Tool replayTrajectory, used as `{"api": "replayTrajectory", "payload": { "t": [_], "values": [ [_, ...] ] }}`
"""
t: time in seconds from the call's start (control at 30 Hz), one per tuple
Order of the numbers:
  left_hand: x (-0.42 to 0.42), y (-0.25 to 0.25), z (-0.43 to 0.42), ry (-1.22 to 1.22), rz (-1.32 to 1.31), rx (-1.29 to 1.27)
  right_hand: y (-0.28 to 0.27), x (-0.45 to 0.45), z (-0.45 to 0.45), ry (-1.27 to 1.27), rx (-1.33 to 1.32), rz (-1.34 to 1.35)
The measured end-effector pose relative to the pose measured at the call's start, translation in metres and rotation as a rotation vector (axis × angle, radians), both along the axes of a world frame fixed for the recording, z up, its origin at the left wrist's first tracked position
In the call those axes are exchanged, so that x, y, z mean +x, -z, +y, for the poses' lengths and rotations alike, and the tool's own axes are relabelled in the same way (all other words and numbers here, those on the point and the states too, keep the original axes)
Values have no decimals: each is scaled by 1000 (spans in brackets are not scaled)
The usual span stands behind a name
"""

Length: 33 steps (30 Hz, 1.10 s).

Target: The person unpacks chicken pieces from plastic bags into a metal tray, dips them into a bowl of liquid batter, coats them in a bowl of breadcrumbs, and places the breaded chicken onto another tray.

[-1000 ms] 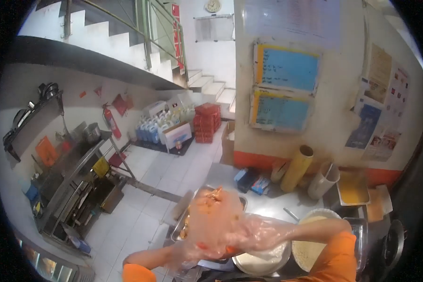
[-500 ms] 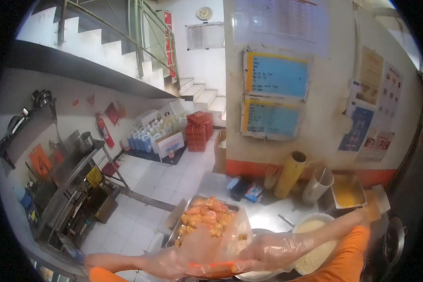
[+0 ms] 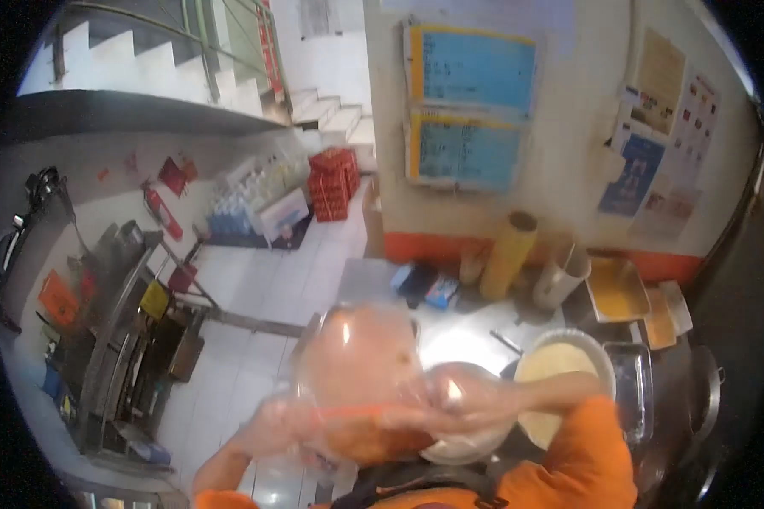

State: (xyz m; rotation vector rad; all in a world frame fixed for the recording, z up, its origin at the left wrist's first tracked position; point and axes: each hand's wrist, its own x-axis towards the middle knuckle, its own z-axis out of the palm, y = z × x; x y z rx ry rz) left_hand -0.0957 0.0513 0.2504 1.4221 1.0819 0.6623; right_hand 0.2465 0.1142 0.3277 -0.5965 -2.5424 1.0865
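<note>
The left hand point(image 3: 273, 428) and right hand point(image 3: 454, 403) hold a cloudy plastic bag point(image 3: 361, 348) left of the round white tub point(image 3: 604, 356), likely needing a firm grip.

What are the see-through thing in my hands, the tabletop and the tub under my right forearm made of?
See-through thing: probably glossy clear plastic; light glints off it and orange tones show through, though blur hides whether it's film or stiffer. Tabletop: likely smooth metal, given its grey surface and bright glare. Tub: perhaps matte plastic or coated metal, from its dull pale rim.
</note>
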Motion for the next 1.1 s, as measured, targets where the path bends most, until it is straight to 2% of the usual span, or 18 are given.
{"api": "replayTrajectory", "payload": {
  "t": [0.07, 0.13, 0.2, 0.3, 0.4, 0.53, 0.67, 0.8, 0.87, 0.9, 0.93, 0.97, 1.0, 1.07, 1.1],
  "values": [
    [11, 45, 17, -248, -251, 52, 8, -24, 11, 100, 86, 128],
    [32, 97, 34, -439, -505, -9, 17, -53, 15, 119, -64, 154],
    [56, 138, 43, -547, -779, -122, 27, -78, 19, 113, -91, 199],
    [82, 171, 49, -603, -1093, -261, 49, -107, 29, 124, -136, 264],
    [94, 186, 49, -623, -1257, -328, 83, -125, 35, 173, -223, 302],
    [96, 197, 48, -633, -1322, -346, 140, -105, 36, 305, -458, 355],
    [89, 215, 44, -663, -1178, -295, 203, -106, 25, 440, -562, 406],
    [65, 236, 40, -745, -586, -150, 226, -129, 18, 547, -471, 529],
    [45, 245, 38, -742, -406, -115, 230, -134, 21, 581, -467, 561],
    [33, 241, 37, -572, -444, -35, 234, -135, 22, 591, -503, 574],
    [32, 241, 38, -626, -377, -57, 238, -136, 24, 554, -637, 521],
    [32, 240, 38, -678, -311, -83, 242, -139, 22, 552, -891, 618],
    [33, 236, 39, -728, -247, -112, 238, -140, 19, 560, -900, 630],
    [34, 208, 37, -729, 45, 117, 227, -140, 20, 704, -1277, 728],
    [42, 174, 36, -675, -97, -27, 229, -144, 20, 707, -1286, 743]
  ]
}}
